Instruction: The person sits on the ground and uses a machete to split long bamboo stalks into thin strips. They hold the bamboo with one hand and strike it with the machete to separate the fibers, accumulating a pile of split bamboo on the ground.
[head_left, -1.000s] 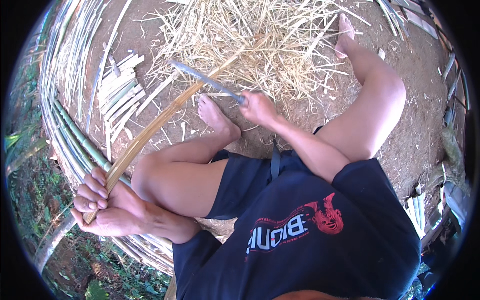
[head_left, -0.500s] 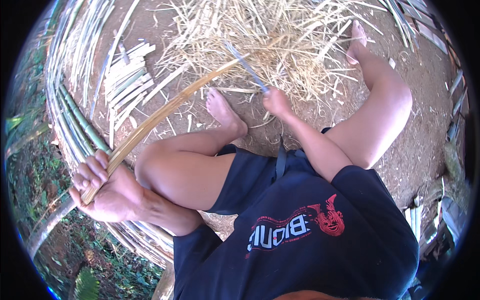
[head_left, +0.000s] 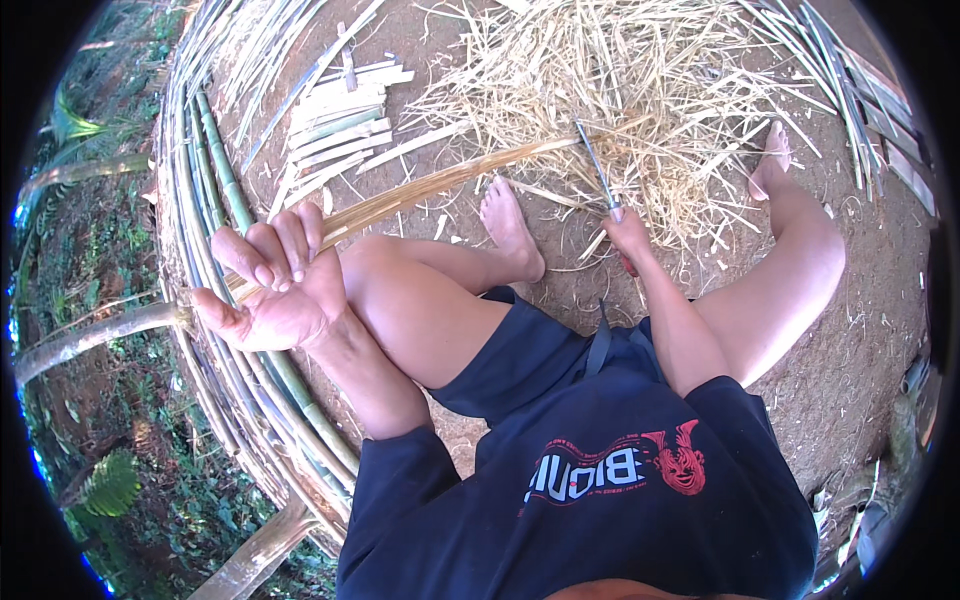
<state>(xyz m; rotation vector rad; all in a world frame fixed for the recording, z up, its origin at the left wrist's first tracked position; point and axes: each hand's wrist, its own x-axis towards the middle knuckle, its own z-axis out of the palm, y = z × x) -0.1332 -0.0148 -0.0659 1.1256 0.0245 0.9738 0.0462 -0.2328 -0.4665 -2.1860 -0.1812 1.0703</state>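
Note:
My left hand (head_left: pixel 280 280) is turned palm up at the left, its fingers curled over the near end of a long split bamboo strip (head_left: pixel 430 188). From there the strip slants up and right across my bent knee, and its far end reaches the knife. My right hand (head_left: pixel 628 232), in front of me, is closed round the handle of a knife (head_left: pixel 597 168); a red bit of the handle shows below the fist. The narrow blade points away from me and meets or crosses the strip's tip; whether it cuts in, I cannot tell.
Beyond the blade lies a heap of pale shavings (head_left: pixel 560 70). Short split pieces (head_left: pixel 345 125) are stacked at the far left, beside long bamboo poles (head_left: pixel 225 165) along the left edge. More slats (head_left: pixel 850 100) lie at the far right. My bare feet (head_left: pixel 512 225) rest on the dirt.
The whole view has shifted, with the scene moving right. The strip lies flatter across the view, and my left hand sits higher in it. Both hands keep hold of strip and knife.

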